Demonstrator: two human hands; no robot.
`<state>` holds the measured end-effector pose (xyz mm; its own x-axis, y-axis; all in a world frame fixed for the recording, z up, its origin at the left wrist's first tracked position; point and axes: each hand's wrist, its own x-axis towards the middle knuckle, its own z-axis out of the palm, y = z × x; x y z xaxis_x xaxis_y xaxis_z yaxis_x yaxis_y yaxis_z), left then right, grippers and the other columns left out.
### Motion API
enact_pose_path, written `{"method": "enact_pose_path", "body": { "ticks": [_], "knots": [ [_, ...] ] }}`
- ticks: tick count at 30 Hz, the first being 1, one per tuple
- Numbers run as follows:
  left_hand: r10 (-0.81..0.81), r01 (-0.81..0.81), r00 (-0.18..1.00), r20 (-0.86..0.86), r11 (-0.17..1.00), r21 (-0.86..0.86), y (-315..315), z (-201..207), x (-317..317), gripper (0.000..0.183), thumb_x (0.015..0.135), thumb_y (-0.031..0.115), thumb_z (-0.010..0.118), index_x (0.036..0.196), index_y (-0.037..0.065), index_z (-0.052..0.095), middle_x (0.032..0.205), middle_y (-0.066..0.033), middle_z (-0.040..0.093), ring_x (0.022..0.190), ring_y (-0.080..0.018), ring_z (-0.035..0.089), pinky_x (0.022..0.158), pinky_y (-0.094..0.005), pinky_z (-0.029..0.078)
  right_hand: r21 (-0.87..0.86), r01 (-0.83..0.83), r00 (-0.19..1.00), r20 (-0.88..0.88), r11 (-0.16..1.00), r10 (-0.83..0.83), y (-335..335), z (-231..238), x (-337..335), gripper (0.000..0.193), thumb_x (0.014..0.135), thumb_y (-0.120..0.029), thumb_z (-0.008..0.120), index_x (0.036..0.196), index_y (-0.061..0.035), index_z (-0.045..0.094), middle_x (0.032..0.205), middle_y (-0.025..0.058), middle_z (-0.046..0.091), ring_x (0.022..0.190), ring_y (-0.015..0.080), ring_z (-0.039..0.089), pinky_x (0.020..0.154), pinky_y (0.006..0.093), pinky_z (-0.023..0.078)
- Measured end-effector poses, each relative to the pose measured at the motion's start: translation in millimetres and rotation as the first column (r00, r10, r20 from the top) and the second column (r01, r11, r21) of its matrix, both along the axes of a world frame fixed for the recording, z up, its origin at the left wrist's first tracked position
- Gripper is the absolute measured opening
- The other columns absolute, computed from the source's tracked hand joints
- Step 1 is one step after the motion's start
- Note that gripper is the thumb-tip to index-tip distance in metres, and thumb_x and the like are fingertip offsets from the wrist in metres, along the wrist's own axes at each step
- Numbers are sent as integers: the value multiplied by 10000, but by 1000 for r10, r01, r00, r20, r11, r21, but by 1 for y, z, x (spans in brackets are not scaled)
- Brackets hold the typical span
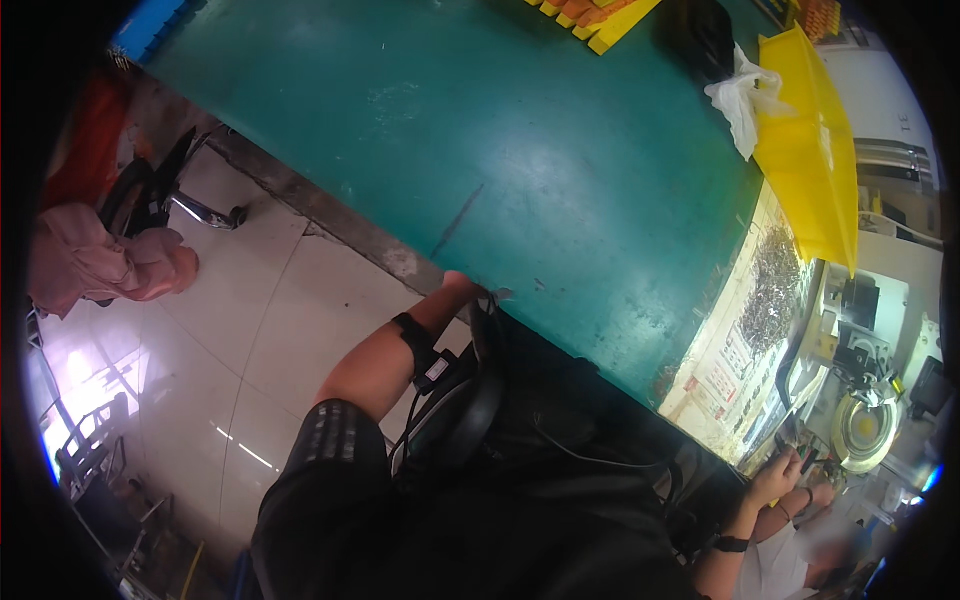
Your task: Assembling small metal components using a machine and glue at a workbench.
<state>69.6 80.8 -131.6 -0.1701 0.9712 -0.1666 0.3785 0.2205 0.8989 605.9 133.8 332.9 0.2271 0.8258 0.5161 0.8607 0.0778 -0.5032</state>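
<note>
My left hand is at the near edge of the green tabletop, beside a black curved part that looks like a chair or bag. Its fingers are mostly hidden. A small greyish piece lies just beyond it. On that forearm sits a black strap with a small box. Far to the right, my right hand, with a black band at the wrist, is closed. Its fingertips meet near a small dark object, too small to name, by the work area there.
A yellow bin with white plastic stands at the right. Below it, a pale board carries a heap of small metal pieces. Yellow racks lie at the far edge. A co-worker in white sits close by.
</note>
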Motion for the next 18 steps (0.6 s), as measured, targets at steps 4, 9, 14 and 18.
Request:
{"method": "enact_pose_path", "body": {
  "ticks": [4,9,14,18],
  "knots": [
    [24,-23,999,25,1000,-6,-6,3,7,389,847,249,738,1189,81,658,1118,-134,696,1050,-307,659,909,-421,516,-54,42,999,-8,998,-42,-1,2,-6,208,1022,-158,591,947,31,636,812,-6,597,706,61,480,635,218,382],
    [52,-51,998,37,998,-32,4,8,5,386,849,248,736,1188,80,658,1115,-133,697,1045,-304,660,903,-419,517,-23,11,1000,-1,1000,-11,1,0,-8,207,1020,-156,590,944,31,638,792,-15,582,685,56,459,618,213,362],
    [76,-73,996,56,996,-48,-3,9,7,383,851,248,735,1187,78,658,1111,-132,697,1040,-301,662,898,-416,519,-24,32,999,-16,999,-32,0,2,-19,212,1024,-157,577,937,29,633,781,-18,579,700,54,462,630,203,359],
    [90,-84,992,89,994,-66,-1,5,1,381,853,248,734,1186,77,658,1108,-131,698,1036,-299,663,894,-414,520,-38,36,999,27,999,-35,-2,6,-7,216,1026,-161,578,944,32,629,795,-11,589,718,60,477,651,206,373]
  ]
}}
